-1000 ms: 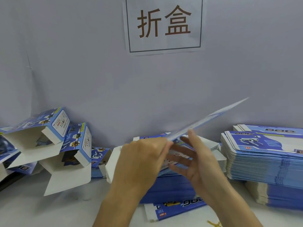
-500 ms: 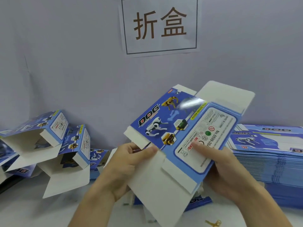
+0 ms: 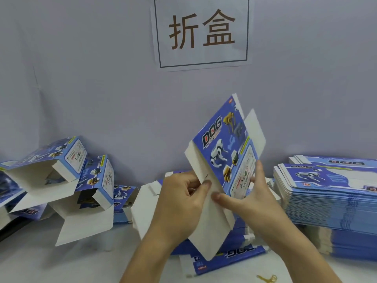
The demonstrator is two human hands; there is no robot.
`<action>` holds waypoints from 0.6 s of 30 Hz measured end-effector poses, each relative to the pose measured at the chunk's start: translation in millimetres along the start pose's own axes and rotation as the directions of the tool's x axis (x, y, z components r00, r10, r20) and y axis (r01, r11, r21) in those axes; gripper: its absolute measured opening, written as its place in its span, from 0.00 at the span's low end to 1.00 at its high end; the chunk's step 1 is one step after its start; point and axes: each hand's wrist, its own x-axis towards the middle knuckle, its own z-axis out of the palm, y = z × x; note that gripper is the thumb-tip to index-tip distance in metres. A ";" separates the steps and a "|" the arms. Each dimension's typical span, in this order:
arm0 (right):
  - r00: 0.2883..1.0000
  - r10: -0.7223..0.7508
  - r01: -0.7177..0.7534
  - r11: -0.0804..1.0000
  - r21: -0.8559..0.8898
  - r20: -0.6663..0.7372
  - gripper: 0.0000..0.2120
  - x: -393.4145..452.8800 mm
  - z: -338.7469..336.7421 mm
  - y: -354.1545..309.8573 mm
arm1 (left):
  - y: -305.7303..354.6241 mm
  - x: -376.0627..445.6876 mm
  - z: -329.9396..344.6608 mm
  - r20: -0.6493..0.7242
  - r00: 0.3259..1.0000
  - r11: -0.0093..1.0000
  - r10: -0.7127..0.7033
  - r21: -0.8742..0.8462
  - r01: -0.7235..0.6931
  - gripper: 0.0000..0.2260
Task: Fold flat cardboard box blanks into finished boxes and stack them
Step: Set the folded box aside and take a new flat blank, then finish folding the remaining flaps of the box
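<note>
At far left, partly folded boxes [image 3: 67, 176] with open white flaps lean together on the white table [image 3: 40, 262]. At centre, your left hand [image 3: 179, 203] pinches a white flap of the box blank [image 3: 226, 152], thumb on top. The blank is raised above the table, tilted up to the right, its blue printed face towards you. Your right hand [image 3: 251, 199] grips its lower right edge, fingers spread. At right lies a tall stack of flat blanks [image 3: 330, 201]. A paper sign [image 3: 202, 31] hangs on the wall above.
</note>
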 end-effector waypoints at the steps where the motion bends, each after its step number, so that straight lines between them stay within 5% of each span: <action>1: 1.000 -0.016 0.016 0.999 0.045 -0.014 0.55 1.5 -2.5 2.6 | -2.2 -0.1 1.1 -0.026 1.000 1.000 -0.006 0.030 0.007 0.11; 4: 1.000 -0.013 0.016 0.977 0.213 -0.016 0.46 2.6 -5.1 5.7 | -5.4 -0.5 3.2 -0.151 0.988 0.994 0.019 0.111 -0.002 0.12; 8: 0.997 -0.010 -0.019 0.932 0.361 0.076 0.35 5.4 -13.3 13.1 | -14.2 1.0 -9.8 -0.183 0.971 0.958 0.156 0.267 -0.103 0.53; 12: 0.985 -0.131 0.090 0.946 0.311 0.113 0.31 3.8 -10.2 13.3 | -13.7 4.9 -23.3 0.025 0.954 0.918 0.299 0.266 -0.295 0.43; 18: 0.973 -0.158 0.027 0.802 0.596 0.168 0.34 4.7 -19.8 14.0 | -10.8 -0.7 -30.8 0.179 0.965 0.967 0.193 0.131 -0.218 0.42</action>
